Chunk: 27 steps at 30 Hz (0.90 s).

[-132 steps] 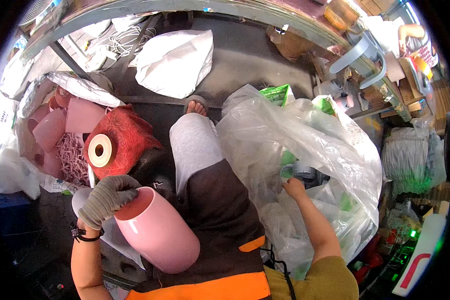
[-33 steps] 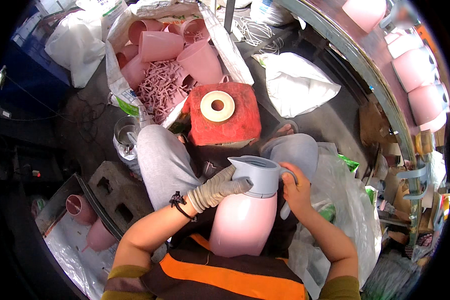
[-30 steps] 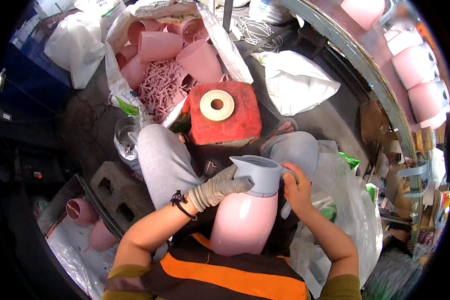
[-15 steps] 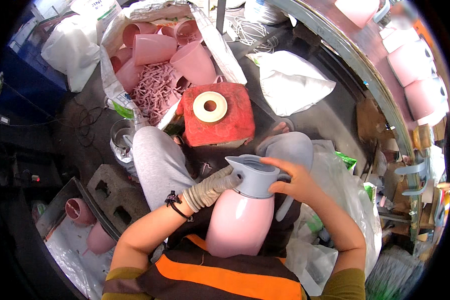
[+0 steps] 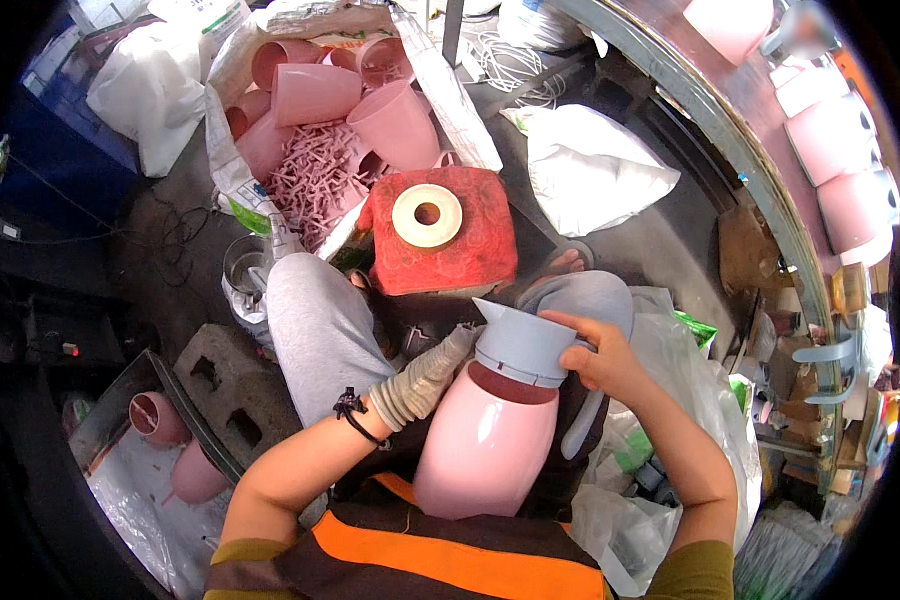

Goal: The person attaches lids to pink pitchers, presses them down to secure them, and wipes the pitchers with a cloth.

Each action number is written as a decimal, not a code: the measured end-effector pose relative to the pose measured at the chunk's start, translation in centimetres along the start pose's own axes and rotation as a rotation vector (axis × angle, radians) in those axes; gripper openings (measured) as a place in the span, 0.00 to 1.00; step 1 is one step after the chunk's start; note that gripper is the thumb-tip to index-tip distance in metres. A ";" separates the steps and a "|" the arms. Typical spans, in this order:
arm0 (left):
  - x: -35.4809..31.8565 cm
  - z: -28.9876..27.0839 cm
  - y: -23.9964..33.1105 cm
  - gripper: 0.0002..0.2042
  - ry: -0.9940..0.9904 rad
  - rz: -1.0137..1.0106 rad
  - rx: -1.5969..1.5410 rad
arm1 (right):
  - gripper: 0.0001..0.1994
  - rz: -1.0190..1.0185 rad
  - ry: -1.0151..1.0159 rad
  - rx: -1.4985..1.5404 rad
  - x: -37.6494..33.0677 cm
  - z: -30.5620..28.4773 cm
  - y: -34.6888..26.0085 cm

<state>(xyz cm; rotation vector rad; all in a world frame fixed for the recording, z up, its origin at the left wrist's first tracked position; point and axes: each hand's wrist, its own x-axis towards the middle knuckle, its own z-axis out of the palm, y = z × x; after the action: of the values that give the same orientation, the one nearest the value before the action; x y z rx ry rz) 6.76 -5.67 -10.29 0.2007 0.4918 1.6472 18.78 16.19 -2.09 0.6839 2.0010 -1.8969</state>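
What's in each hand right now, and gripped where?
Right hand: the grey spouted top, by its rim on the handle side. Left hand: beside the pink body; grip unclear.

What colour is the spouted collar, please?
The spouted collar is grey-blue, showing best in the head view.

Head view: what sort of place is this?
Probably a small workshop or factory corner: a white sack holds many matching pink shells, similar pink bodies sit on a bench, and the right hand holds a grey spout piece at another shell's mouth.
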 end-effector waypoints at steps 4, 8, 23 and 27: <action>0.0 0.5 0.3 0.34 -0.016 -0.003 -0.037 | 0.37 0.028 0.000 0.077 -0.1 -0.2 0.1; 0.0 0.4 0.2 0.34 0.002 -0.019 0.005 | 0.37 0.056 -0.028 0.008 -0.1 -0.1 -0.2; -0.4 0.7 0.4 0.41 0.092 -0.002 0.331 | 0.39 -0.184 -0.070 -0.192 0.9 0.2 1.6; -0.3 1.0 1.5 0.40 0.080 -0.083 0.483 | 0.38 -0.214 -0.067 -0.271 0.9 0.3 1.9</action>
<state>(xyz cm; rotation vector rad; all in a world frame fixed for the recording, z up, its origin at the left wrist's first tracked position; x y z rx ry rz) 5.85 -5.89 -8.68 0.4644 0.9444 1.4380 19.02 16.07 -4.21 0.3427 2.3069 -1.6831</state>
